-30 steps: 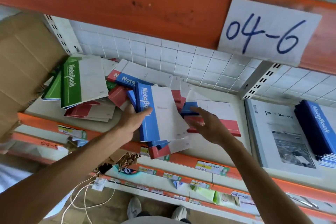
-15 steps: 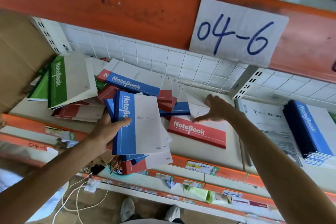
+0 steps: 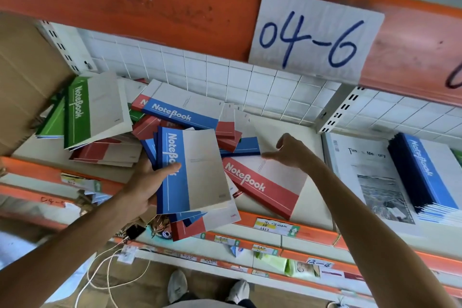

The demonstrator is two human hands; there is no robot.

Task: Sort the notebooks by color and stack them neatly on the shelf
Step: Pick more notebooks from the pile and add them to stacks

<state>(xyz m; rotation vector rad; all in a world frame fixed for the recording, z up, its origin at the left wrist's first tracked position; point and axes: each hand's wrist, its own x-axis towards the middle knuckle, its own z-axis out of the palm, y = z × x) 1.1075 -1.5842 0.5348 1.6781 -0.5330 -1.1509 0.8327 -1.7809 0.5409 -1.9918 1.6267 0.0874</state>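
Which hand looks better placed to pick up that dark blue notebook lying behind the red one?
The right hand: it's empty, fingers beside the dark blue notebook. The left hand already holds a bundle of blue notebooks.

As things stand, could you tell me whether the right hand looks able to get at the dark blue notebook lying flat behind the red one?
Probably yes: the right hand is open, its thumb beside the dark blue notebook with nothing between them.
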